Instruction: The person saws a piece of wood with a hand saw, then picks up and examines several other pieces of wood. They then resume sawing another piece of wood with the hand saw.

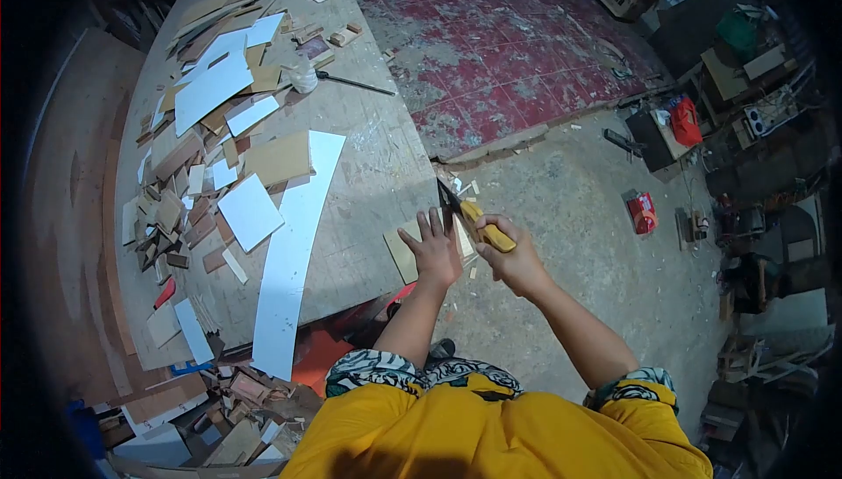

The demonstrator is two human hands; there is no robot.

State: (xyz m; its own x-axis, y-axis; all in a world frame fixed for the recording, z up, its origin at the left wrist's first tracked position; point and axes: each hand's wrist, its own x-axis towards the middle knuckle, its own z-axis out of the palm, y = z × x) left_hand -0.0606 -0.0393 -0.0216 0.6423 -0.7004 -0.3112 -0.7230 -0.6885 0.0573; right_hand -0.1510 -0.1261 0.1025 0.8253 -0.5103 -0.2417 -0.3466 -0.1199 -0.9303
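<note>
The long, scuffed wooden worktop (368, 172) carries a curved white strip (289, 251), a white square panel (250, 211), a tan plywood sheet (279, 159), a heap of wood offcuts (171, 216) and, at its edge, a small tan board (403, 255), possibly overhanging.

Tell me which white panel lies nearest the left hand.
The long curved white strip, running to the bench edge; the others are shorter pieces farther left.

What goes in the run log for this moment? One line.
left hand: flat on small board, workbench edge | right hand: grips yellow-handled blade beside the board
</note>
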